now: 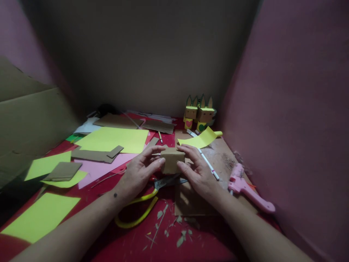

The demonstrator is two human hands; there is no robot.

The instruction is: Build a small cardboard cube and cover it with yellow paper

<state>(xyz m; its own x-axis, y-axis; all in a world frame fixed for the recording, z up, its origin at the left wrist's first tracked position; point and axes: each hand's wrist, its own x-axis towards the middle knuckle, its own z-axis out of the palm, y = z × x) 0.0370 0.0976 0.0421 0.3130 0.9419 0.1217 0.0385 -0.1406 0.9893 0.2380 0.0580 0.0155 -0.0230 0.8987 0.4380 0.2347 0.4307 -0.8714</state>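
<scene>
A small brown cardboard box (173, 161) is in the middle of the head view, held between both hands. My left hand (143, 163) grips its left side, thumb on the near face and fingers behind. On the right side my right hand (197, 169) holds it in the same way. Below the box lie scissors (139, 216) with yellow handles, their blades partly hidden under the hands. A flat cardboard sheet (191, 203) extends beneath my right hand. A white pen (209, 163) rests just beyond that hand.
Two cardboard figures (201, 114) with pointed ears stand at the back. A pink glue gun (251, 189) lies by the right wall. Yellow paper (117, 138) and cardboard pieces (64, 171) spread over the left side. Paper scraps (181, 238) litter the red surface in front.
</scene>
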